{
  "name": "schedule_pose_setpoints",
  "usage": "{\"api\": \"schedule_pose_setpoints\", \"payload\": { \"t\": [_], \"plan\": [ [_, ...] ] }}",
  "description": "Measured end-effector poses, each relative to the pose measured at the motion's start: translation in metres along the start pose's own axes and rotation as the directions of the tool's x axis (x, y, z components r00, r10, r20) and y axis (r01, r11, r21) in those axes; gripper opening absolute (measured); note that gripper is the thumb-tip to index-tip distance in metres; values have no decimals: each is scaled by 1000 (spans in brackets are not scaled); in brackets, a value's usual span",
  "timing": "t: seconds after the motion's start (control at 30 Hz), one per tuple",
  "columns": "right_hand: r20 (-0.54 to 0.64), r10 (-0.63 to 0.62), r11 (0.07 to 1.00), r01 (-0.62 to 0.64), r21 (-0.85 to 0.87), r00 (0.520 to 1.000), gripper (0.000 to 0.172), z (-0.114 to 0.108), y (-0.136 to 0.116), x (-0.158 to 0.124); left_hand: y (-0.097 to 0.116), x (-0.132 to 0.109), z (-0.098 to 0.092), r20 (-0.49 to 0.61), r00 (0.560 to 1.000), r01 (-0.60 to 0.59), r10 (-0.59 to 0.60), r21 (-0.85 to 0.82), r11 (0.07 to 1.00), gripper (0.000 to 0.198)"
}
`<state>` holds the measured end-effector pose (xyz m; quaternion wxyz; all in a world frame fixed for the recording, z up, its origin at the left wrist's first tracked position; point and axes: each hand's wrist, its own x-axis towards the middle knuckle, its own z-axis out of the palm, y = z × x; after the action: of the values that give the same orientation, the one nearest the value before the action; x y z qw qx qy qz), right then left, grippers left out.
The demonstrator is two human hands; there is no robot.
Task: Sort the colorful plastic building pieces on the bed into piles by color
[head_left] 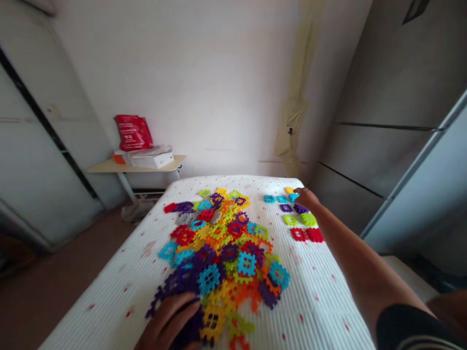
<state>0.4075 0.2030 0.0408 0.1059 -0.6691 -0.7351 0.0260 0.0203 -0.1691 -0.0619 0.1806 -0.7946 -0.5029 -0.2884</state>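
Note:
A heap of colourful interlocking plastic tiles (219, 233) with toothed edges and window-like cutouts spreads down the table. At the heap's near left edge, my left hand (170, 321) rests over purple tiles, its fingers apart and slightly bent. My right hand (307, 198) reaches to the far right, its fingertips closed on a blue tile (293, 198). Around it lie sorted tiles: a yellow tile (289, 190), blue tiles (269, 199), purple tiles (286, 208), green tiles (291, 220) and red tiles (299, 234).
A white ribbed cover (146, 272) with red specks lies over the table. Behind it on the left, a small wooden side table (105, 166) carries a red bag (133, 132) and a white box (156, 160). A grey cabinet (383, 112) stands on the right.

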Motion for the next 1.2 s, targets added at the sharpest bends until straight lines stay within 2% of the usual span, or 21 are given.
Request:
{"api": "schedule_pose_setpoints", "payload": {
  "t": [0.1, 0.2, 0.33, 0.43, 0.57, 0.7, 0.87, 1.03, 1.2],
  "plan": [
    [-162, -169, 979, 184, 82, 972, 41, 7, -24, -25, 6, 9, -6, -15, 994, 108, -109, -57, 992, 52],
    [-341, -385, 876, 455, 157, 858, 29, 25, -52, -71, 7, 19, -5, -91, 978, 178, -187, -97, 979, 57],
    [-385, -540, 741, 639, 206, 749, 24, 52, -76, -128, 7, 35, 5, -161, 947, 257, -278, -138, 956, 58],
    [-388, -585, 712, 680, 175, 713, 26, 68, -79, -144, 8, 50, 18, -149, 936, 301, -319, -136, 944, 58],
    [-374, -580, 731, 665, 154, 724, 28, 78, -71, -141, 9, 73, 31, -133, 918, 355, -375, -149, 923, 58],
    [-330, -568, 745, 642, 182, 754, 28, 84, -68, -138, 11, 97, 32, -134, 894, 393, -427, -222, 892, 49],
    [-320, -572, 743, 642, 188, 755, 29, 88, -72, -140, 7, 121, 36, -85, 862, 443, -501, -357, 822, 44],
    [-318, -567, 749, 636, 186, 760, 29, 89, -72, -140, -1, 138, 47, -67, 825, 475, -561, -456, 753, 41],
    [-309, -571, 756, 634, 161, 760, 29, 89, -72, -140, -6, 146, 54, -53, 814, 476, -579, -510, 716, 35]
  ]
}}
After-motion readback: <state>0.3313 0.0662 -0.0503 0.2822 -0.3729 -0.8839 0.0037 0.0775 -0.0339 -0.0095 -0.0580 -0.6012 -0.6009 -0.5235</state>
